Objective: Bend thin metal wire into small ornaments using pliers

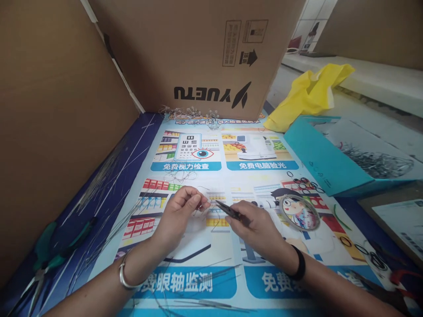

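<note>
Near the middle of the poster-covered table, my left hand [185,211] is closed in a pinch on a thin bent wire [216,222], part of which is hidden by the fingers. My right hand [253,222] is wrapped around a pair of dark-jawed pliers [228,209]. The pliers' tips point left and sit close to my left fingertips, at the wire; whether they grip it I cannot tell. Behind my hands lies a loose tangle of bent wire [180,176]. Several straight wires [211,304] lie on the poster in front of me.
Green-handled pliers [42,264] lie at left beside long straight wires [102,176]. Cardboard [198,53] walls off the back. At right are a round clear dish [300,212], black rings [302,182], a blue box [327,163] with wire scraps, and a yellow bag [307,94].
</note>
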{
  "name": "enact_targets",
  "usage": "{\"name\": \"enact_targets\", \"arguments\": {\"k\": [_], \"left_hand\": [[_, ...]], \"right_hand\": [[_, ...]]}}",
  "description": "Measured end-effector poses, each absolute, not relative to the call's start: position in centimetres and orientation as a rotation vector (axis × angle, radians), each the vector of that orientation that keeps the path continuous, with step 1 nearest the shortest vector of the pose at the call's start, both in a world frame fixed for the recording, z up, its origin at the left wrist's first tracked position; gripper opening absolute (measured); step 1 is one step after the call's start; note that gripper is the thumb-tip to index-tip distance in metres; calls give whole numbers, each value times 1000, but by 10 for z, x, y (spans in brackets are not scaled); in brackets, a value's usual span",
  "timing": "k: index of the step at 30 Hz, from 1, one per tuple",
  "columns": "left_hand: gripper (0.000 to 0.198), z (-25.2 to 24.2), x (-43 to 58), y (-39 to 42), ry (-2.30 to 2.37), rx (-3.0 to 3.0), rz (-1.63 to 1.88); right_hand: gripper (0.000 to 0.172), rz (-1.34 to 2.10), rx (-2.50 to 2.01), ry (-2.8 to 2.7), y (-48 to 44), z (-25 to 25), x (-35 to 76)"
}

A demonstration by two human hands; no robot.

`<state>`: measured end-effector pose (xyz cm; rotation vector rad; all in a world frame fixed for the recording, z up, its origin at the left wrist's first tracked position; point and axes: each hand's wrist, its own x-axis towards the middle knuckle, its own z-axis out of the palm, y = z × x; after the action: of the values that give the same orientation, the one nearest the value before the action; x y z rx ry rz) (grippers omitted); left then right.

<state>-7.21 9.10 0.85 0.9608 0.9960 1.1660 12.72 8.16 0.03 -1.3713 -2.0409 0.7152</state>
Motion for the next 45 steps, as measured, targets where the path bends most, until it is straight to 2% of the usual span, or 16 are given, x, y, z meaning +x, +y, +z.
{"name": "enact_targets", "arguments": {"k": [4,8,11,12,15,16,22,29,37,45], "left_hand": [[13,17,-71,89,977,767,1260],[10,28,-66,82,899,670,1267],[9,33,-62,74,862,618,1232],[9,34,-60,72,856,602,1216],[10,35,-56,66,849,555,1178],[10,35,-55,65,847,541,1170],[13,31,-54,65,861,559,1147],[11,18,-62,75,1073,903,1166],[11,21,-64,75,860,889,918],[10,11,-62,78,852,925,891]], "right_hand": [[14,729,-1435,-2002,81,1,125],[9,814,-1420,-1928,79,0,122],[27,931,-1334,-1869,78,0,118],[26,957,-1306,-1865,78,0,116],[7,991,-1256,-1877,78,2,113],[6,1002,-1251,-1873,78,3,113],[12,1142,-1267,-1774,79,9,115],[19,1288,-1312,-1581,81,12,120],[20,1248,-1313,-1597,82,5,122],[20,1208,-1307,-1598,81,3,121]]}}
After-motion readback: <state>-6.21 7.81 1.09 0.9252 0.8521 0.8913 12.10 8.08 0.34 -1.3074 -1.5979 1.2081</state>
